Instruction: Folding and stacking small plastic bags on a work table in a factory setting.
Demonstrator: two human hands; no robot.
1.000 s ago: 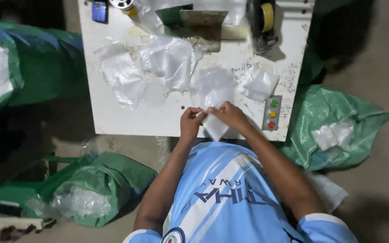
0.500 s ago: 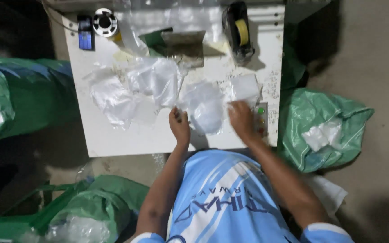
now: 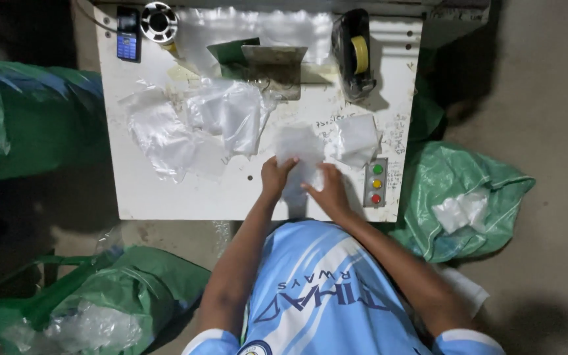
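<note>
worktop (image 3: 165, 197): white, scuffed, scribbled on at the right; carries everything below.
green sacks: one large at left (image 3: 27, 118), one at lower left (image 3: 133, 289) with clear film in it, one at right (image 3: 455, 184) with a white wad on top.
loose bags (image 3: 192, 125): heap of clear plastic bags, left of centre, well apart from the hands.
tape dispenser (image 3: 356, 56): black, yellow roll, far right edge.
metal plate (image 3: 274, 66): far centre, partly under clear film.
folded bag (image 3: 357, 138): small, flat, just beside the bag in hand, on its right.
button box (image 3: 376, 182): green, yellow and red buttons, near right edge.
phone (image 3: 127, 33) and empty spool (image 3: 158, 20): far left corner.
clear bag (image 3: 300, 154): the work piece, flat on the worktop near its front edge, between the two hands.
left hand (image 3: 275, 176): fingers curled, pinching the bag's left edge.
right hand (image 3: 327, 190): fingers together, pressing on the bag's lower right part.
step, my read: flattening or folding a single bag.
next move: needs the bag kept from sliding, edges lined up before any crease.
vs half a second ago: hands were wider apart on a spread bag; now closer in, bag looks narrower. view has shifted too.
</note>
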